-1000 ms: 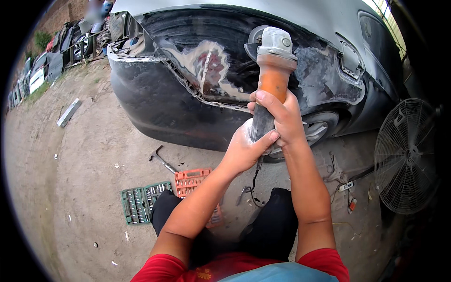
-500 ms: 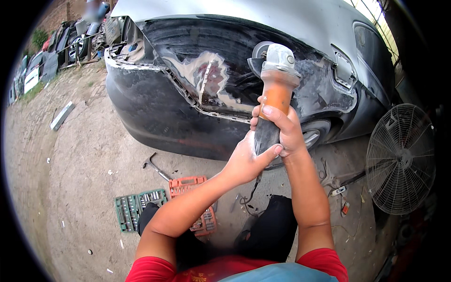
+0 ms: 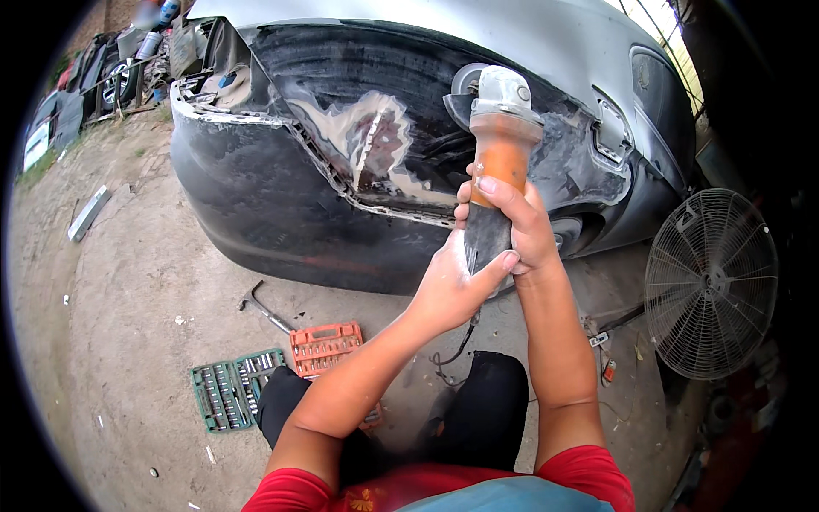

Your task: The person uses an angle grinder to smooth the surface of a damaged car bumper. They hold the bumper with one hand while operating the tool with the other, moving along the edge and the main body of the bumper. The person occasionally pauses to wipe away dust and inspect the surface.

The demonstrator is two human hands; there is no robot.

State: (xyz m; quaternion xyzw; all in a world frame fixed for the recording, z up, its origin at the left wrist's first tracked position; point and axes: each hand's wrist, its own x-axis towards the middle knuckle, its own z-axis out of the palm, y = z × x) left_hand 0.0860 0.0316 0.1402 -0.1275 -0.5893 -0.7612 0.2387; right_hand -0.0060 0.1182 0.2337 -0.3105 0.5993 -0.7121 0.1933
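Note:
Both of my hands hold an angle grinder (image 3: 501,160) upright in front of a car (image 3: 281,205). My left hand (image 3: 445,288) is wrapped round the lower end of its black handle. Just above it, my right hand (image 3: 527,224) closes round the handle and the lower orange body, its thumb across the front. The grinder's dusty head and disc guard (image 3: 461,104) overlap the car's sanded rear side panel in the picture; whether the disc touches it, I cannot tell. Left of the grinder, a patch of pale filler (image 3: 341,128) surrounds bare, reddish-brown metal. A power cord (image 3: 465,346) hangs from the handle.
Open socket sets in a green case (image 3: 223,397) and an orange case (image 3: 326,343) lie by my left knee, near a hammer-like tool (image 3: 269,309). A large floor fan (image 3: 710,283) stands at right. A pale bar (image 3: 89,213) lies far left, with scrap parts behind it.
The view has shifted slightly, so the car, fan and tool cases sit further left in the picture. Both hands keep the same grip on the angle grinder.

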